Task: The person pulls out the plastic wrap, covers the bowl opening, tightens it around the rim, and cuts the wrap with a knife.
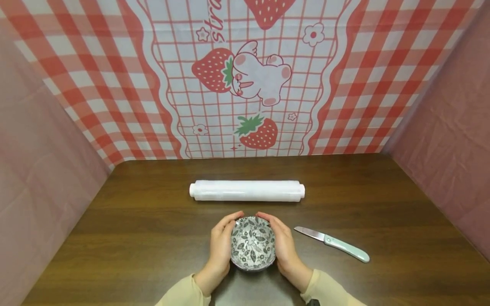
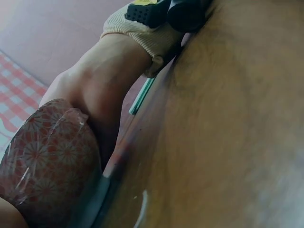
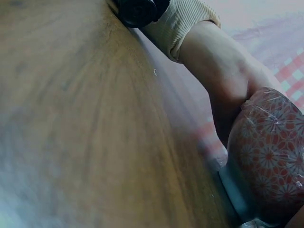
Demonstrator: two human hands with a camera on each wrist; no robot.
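Note:
A small round bowl (image 1: 252, 246) with a grey leaf-and-flower pattern inside stands on the table between both hands. Its outer wall (image 2: 52, 156) shows red with white flower lines in the left wrist view, and shiny, creased clear film covers it. My left hand (image 1: 220, 246) cups the left side of the bowl, and my right hand (image 1: 285, 246) cups the right side. The fingertips of the two hands come near each other at the far rim. Palms and most inner finger surfaces are hidden.
A white roll of cling film (image 1: 246, 191) lies crosswise beyond the bowl. To the right rests a paring knife (image 1: 333, 243) with a pale green handle, its blade pointing left. A checked strawberry cloth (image 1: 245, 85) hangs behind the wooden table (image 1: 134, 221).

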